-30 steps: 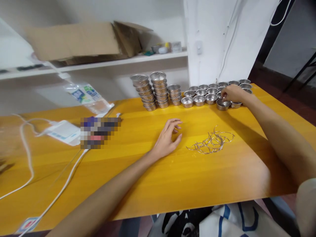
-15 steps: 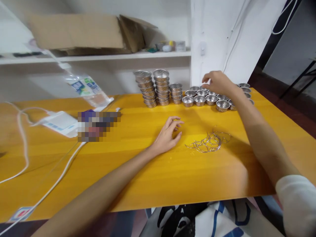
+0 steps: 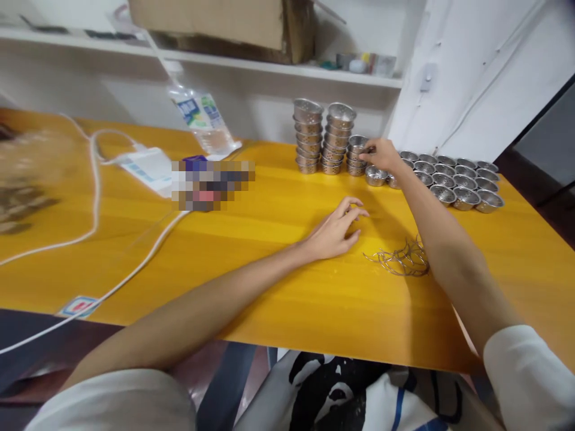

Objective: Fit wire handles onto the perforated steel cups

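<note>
My right hand (image 3: 381, 154) reaches to the shortest stack of perforated metal cups. Its thumb and fingers pinch the side of the top cup (image 3: 358, 142). Two taller stacks of the same cups, a left stack (image 3: 308, 134) and a middle stack (image 3: 339, 137), stand beside it. To the right, single metal cups (image 3: 466, 196) sit in rows, partly hidden behind my right wrist. My left hand (image 3: 336, 230) rests on the table, fingers apart and bent, holding nothing. Right of it lies a tangle of thin curved metal wires (image 3: 402, 260), partly covered by my right forearm.
On the left are a clear plastic bottle (image 3: 202, 120), a white power strip or box (image 3: 146, 170) and white cables (image 3: 96, 197). A blurred-out item (image 3: 211, 185) lies beside them. Above the yellow table (image 3: 278, 299), a shelf (image 3: 215, 63) carries a cardboard box (image 3: 215, 24).
My right hand has moved left from above the rows of single cups to the short stack and closed on its top cup. The view has shifted; my left hand keeps its pose.
</note>
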`<state>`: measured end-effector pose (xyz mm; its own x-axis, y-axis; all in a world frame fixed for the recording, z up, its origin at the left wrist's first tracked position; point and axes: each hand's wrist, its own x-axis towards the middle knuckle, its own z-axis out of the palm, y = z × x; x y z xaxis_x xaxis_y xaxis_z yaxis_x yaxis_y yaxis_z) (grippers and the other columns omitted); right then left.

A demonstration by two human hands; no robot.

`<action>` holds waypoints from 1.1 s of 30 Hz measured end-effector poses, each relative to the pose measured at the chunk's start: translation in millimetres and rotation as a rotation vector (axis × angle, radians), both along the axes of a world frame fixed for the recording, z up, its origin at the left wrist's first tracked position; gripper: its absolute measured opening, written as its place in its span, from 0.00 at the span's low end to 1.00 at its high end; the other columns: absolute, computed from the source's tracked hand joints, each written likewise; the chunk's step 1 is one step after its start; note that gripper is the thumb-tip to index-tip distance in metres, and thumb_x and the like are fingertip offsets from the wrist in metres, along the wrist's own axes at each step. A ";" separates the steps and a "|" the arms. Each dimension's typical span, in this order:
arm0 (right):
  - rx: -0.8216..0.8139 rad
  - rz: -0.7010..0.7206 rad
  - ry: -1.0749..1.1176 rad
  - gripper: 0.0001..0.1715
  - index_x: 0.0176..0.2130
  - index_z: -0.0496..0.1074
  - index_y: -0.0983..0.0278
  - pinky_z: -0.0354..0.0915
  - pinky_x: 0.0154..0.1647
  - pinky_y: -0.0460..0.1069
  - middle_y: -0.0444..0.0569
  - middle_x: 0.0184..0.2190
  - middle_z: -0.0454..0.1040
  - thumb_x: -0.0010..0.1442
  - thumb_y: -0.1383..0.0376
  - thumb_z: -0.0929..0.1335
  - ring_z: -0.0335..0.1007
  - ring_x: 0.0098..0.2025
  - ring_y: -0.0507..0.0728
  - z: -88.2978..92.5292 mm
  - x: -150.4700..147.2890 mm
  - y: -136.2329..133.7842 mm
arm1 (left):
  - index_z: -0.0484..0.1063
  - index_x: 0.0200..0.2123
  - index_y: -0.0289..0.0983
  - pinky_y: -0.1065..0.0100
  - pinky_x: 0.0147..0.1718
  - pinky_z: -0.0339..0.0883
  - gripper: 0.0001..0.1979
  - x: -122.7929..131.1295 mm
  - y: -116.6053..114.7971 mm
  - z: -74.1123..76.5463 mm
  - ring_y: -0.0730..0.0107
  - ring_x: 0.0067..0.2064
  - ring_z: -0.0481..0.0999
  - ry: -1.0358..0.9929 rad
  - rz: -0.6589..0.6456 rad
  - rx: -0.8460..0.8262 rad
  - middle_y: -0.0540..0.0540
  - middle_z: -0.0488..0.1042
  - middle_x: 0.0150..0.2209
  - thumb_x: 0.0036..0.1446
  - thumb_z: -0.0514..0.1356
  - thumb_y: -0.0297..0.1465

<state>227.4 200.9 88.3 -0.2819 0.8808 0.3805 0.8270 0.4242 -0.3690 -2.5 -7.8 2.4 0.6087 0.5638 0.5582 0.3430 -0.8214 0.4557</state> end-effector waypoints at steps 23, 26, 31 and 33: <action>-0.003 -0.151 0.480 0.19 0.48 0.78 0.66 0.71 0.56 0.53 0.57 0.49 0.83 0.62 0.57 0.72 0.76 0.49 0.60 -9.9 -23.9 0.8 | 0.72 0.57 0.41 0.47 0.59 0.80 0.14 -3.7 -0.9 3.5 0.58 0.50 0.82 0.094 0.011 -0.042 0.36 0.69 0.65 0.69 0.61 0.28; 0.017 -0.168 0.511 0.19 0.49 0.77 0.66 0.71 0.57 0.54 0.56 0.49 0.83 0.63 0.56 0.71 0.76 0.51 0.60 -2.7 -20.1 -6.3 | 0.72 0.55 0.41 0.46 0.61 0.79 0.13 -4.0 -1.0 4.2 0.55 0.55 0.82 0.108 0.006 -0.029 0.37 0.70 0.64 0.69 0.61 0.27; 0.028 -0.166 0.489 0.18 0.44 0.77 0.65 0.71 0.54 0.55 0.55 0.45 0.82 0.64 0.53 0.72 0.76 0.47 0.61 9.9 6.6 -49.2 | 0.68 0.62 0.42 0.49 0.60 0.81 0.20 -3.5 3.3 1.2 0.53 0.58 0.81 0.003 0.027 -0.119 0.37 0.73 0.60 0.68 0.62 0.28; -0.038 -0.091 0.438 0.19 0.39 0.78 0.64 0.71 0.48 0.54 0.53 0.38 0.82 0.61 0.50 0.75 0.76 0.41 0.60 12.3 18.1 -82.7 | 0.62 0.69 0.42 0.50 0.57 0.82 0.29 -3.1 7.6 -2.2 0.53 0.60 0.81 -0.114 0.080 -0.178 0.34 0.73 0.63 0.67 0.65 0.31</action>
<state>245.5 118.2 100.6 -0.0220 0.9102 0.4136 0.6228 0.3361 -0.7065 -5.6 -0.2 0.1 0.4967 0.7038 0.5078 0.3424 -0.6966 0.6305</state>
